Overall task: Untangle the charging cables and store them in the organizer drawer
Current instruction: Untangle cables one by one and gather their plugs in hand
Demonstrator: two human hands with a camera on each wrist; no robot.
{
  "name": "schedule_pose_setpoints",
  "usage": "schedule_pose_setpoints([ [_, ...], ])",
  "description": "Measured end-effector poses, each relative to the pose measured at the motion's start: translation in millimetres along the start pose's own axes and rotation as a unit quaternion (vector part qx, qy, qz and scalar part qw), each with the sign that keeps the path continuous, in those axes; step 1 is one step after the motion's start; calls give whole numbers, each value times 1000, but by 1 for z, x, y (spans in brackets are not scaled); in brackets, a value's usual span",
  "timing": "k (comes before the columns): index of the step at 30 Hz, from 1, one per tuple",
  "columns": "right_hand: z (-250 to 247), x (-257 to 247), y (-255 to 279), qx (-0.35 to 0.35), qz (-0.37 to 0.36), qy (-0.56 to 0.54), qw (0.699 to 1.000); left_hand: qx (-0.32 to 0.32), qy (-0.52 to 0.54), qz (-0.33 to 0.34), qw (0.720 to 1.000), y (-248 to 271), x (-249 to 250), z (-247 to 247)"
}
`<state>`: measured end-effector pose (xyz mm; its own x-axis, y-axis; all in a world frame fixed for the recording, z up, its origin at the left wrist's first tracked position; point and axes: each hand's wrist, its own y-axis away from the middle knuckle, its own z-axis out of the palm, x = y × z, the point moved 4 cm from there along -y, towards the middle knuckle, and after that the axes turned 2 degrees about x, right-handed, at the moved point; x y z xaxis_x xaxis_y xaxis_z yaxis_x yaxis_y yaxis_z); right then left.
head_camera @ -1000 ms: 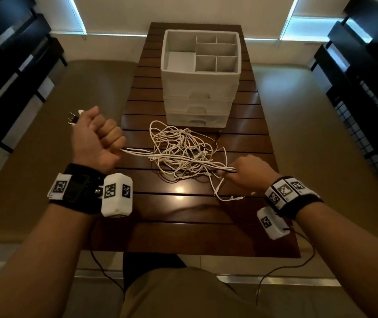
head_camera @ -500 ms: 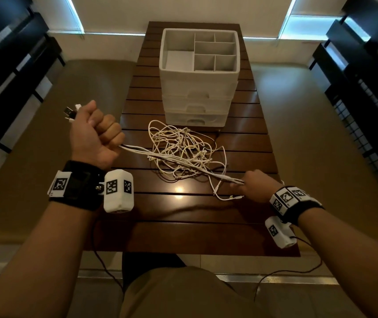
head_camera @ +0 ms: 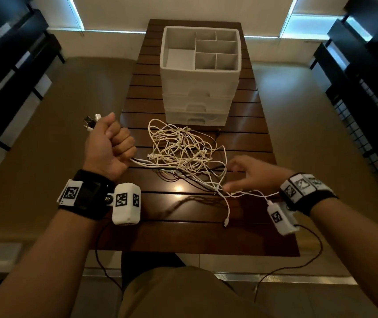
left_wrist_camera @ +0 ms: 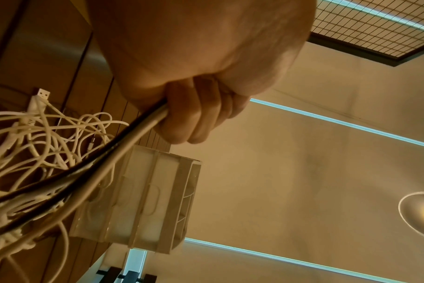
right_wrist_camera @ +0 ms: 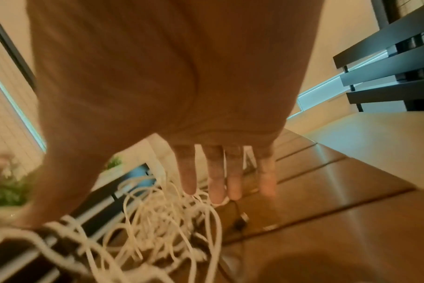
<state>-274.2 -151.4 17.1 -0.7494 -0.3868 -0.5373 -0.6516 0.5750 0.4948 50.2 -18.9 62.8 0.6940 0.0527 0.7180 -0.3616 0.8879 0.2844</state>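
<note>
Left hand (head_camera: 107, 145): I grip a bundle of plug ends in my fist.
Right hand (head_camera: 254, 174): fingers spread, holding nothing.
Cables (head_camera: 181, 150): still tangled, just before the organizer (head_camera: 200, 74).
Left: untangling, storing; drawers closed.

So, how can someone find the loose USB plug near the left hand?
On the slatted table, find the white organizer and the cable tangle before it. At the tangle's left edge lies the USB plug, flat, unlike those in the left hand.
</note>
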Motion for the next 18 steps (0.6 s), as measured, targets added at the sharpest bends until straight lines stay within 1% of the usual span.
schedule_pose_setpoints([
  [1,-12,-8,-2,46,-18,-18,999,-1,-1,-3,1000,0,-3,1],
  [2,-23,-14,-7,108,-37,-21,993,-3,-1,-6,1000,1,-6,4],
  [4,-37,-24,-24,234,-56,-6,971,-16,-2,-10,1000,1,-12,10],
  [5,-37,-28,-35,263,-52,-6,963,-24,-3,-13,1000,2,-15,15],
  [6,-34,-34,-46,261,-42,-11,964,-31,-4,-16,999,3,-19,20],
  [8,-18,-44,-68,208,-21,-5,978,-35,-7,-23,999,4,-27,28],
  [10,-8,-50,-81,177,-10,-13,984,-35,-9,-26,999,5,-34,34],
  [12,-11,-58,-83,183,-11,-68,981,-37,-5,-31,999,4,-39,38],
  [13,-17,-64,-81,194,-20,-115,974,-36,-3,-33,999,3,-42,39],
  [14,-24,-73,-77,206,-36,-181,961,-35,-3,-35,999,2,-44,40],
  [15,-33,-83,-71,215,-58,-259,940,-34,-4,-37,999,1,-47,41],
  [16,-44,-93,-64,223,-88,-332,912,-31,-5,-39,999,0,-49,42],
  [17,-55,-102,-58,235,-122,-381,886,-26,-7,-40,999,-2,-51,42],
  [18,-67,-111,-51,249,-155,-403,867,-19,-9,-40,999,-3,-54,42],
])
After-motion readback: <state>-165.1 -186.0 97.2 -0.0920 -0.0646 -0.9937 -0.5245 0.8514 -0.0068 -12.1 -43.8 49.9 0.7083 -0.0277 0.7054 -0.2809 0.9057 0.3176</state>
